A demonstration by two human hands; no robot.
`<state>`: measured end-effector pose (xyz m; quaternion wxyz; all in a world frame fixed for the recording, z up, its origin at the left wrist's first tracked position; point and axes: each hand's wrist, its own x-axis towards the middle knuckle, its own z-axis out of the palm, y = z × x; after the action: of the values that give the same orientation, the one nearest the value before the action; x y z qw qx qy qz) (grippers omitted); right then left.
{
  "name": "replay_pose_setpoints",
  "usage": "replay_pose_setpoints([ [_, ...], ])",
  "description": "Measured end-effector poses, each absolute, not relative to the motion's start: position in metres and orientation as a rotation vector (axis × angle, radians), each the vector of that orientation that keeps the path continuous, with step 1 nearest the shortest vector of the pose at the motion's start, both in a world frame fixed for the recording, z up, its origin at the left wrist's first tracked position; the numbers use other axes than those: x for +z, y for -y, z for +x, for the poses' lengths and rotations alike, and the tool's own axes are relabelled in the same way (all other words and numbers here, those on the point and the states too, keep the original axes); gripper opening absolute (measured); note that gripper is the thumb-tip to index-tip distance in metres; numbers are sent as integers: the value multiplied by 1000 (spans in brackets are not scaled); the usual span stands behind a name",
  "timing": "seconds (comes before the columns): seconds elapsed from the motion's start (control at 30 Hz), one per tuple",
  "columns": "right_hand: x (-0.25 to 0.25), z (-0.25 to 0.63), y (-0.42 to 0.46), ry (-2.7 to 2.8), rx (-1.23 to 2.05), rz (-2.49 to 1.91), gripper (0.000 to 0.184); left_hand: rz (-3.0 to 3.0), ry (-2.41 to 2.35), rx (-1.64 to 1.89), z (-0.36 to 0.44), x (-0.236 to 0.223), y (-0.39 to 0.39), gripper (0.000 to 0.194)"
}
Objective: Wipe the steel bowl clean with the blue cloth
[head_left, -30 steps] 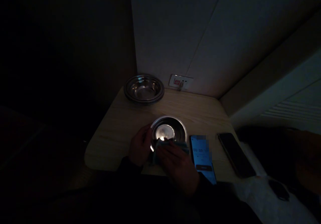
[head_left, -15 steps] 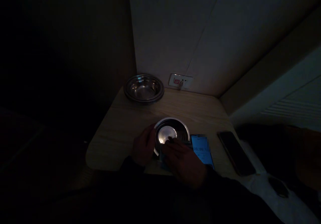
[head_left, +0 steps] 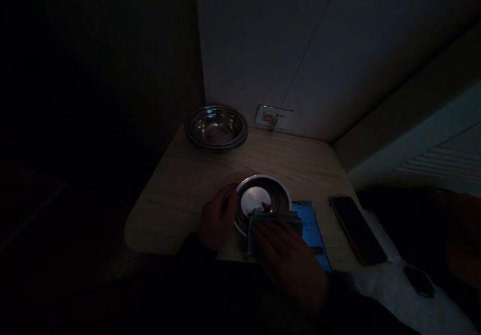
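Note:
A round stainless steel bowl (head_left: 281, 195) sits on the wooden table, its shiny inside facing up. My left hand (head_left: 218, 217) is at its left edge, fingers curled over the rim and thumb side up. A blue-green cloth (head_left: 293, 220) drapes over the bowl's near right rim. My right hand (head_left: 289, 260) lies over this cloth, pressing it against the rim with fingers together. The near side of the bowl is hidden under cloth and hand. Beneath the right hand's outer side, a lit phone (head_left: 313, 232) with a timer display is partly covered.
Stacked steel bowls (head_left: 218, 147) stand at the table's back left corner. A dark phone (head_left: 356, 230) lies near the right edge of the wooden table (head_left: 176, 190). A wall socket (head_left: 273, 117) with a red switch sits behind. Further right, a small dark object (head_left: 419, 281) rests on white fabric.
My right hand has shifted right and toward me, and more of the cloth shows along the rim. The bowl appears slightly further right. My left hand stays at its left edge.

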<state>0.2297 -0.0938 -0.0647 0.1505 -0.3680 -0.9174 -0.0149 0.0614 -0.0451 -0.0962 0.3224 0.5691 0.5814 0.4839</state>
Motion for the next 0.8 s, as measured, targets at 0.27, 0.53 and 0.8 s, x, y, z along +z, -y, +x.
replay_pose_setpoints([
  [0.27, -76, 210, 89, 2531, -19, -1087, 28, 1585, -1607, 1169, 61, -98, 42, 32],
  [0.53, -72, 214, 83, 2517, -2, -987, 26, 1519, -1677, 1182, 58, -97, 40, 34],
  [0.8, -75, 204, 82, 2460, -147, -953, 25, 1477, -1710, 1194, 58, -95, 39, 33],
])
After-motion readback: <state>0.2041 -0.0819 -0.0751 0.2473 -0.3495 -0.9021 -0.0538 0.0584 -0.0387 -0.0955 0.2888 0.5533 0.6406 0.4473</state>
